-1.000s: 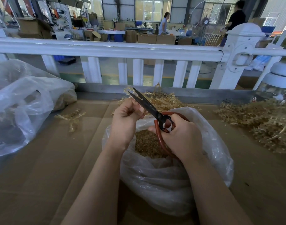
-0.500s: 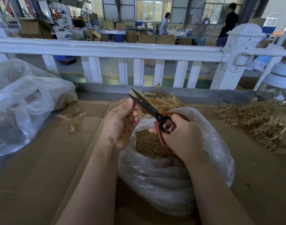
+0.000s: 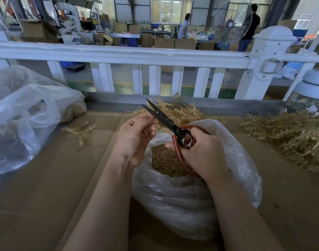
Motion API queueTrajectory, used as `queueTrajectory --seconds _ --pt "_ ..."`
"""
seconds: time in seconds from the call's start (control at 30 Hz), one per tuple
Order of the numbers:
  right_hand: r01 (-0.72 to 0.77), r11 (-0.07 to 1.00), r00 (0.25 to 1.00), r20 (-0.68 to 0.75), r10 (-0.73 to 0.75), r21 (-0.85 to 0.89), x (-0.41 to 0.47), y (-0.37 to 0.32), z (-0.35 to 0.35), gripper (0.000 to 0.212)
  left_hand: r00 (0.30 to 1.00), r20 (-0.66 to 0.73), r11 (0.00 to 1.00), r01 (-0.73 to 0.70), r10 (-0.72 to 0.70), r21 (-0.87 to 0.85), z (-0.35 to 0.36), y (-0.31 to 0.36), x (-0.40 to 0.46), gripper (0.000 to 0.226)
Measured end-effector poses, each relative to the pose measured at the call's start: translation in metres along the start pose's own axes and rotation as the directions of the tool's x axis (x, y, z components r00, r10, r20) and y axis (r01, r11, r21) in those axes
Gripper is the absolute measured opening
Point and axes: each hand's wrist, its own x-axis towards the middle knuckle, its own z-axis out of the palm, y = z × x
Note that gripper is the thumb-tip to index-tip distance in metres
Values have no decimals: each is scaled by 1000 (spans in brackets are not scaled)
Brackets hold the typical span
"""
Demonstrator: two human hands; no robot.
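Observation:
My right hand [image 3: 204, 153] grips the red looped handles of black-bladed scissors [image 3: 160, 116]. The blades are slightly parted and point up and to the left. My left hand [image 3: 137, 136] is palm-up just left of the blades, fingers loosely curled, thumb tip close to the lower blade; I see nothing held in it. Both hands hover over an open clear plastic bag [image 3: 182, 200] that holds small tan cut bits [image 3: 164, 160]. A heap of dried tan sprigs [image 3: 184, 113] lies just behind the bag.
A larger pile of dried sprigs [image 3: 291, 131] covers the right side of the cardboard-covered table [image 3: 55, 178]. A big crumpled plastic bag [image 3: 24, 120] sits at the left, with a loose sprig [image 3: 80, 130] beside it. A white railing [image 3: 118, 55] borders the far edge; a lidded jar [image 3: 312, 95] stands far right.
My left hand has opened from a pinch near the blades and turned palm-up. The scissors and right hand have stayed almost still.

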Motion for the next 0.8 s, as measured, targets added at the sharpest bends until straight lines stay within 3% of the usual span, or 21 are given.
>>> queueTrajectory --seconds 0.1,0.33,0.4,0.57,0.8 --pt "9 1000 1000 -6 -9 7 0 0 1 66 997 -59 997 -56 59 50 2 -2 1 21" --pt "-54 998 998 20 54 24 0 1 2 58 985 -119 983 -110 128 146 6 -4 1 15" --pt "-54 999 998 10 54 4 0 1 2 53 987 -105 984 -106 121 141 6 -4 0 10" --pt "-47 998 999 4 47 -45 0 -1 -1 69 981 -77 963 -159 180 219 7 -6 0 14" --pt "-58 996 998 24 60 -64 1 -2 -3 69 972 -21 937 -218 232 274 2 -7 1 13"
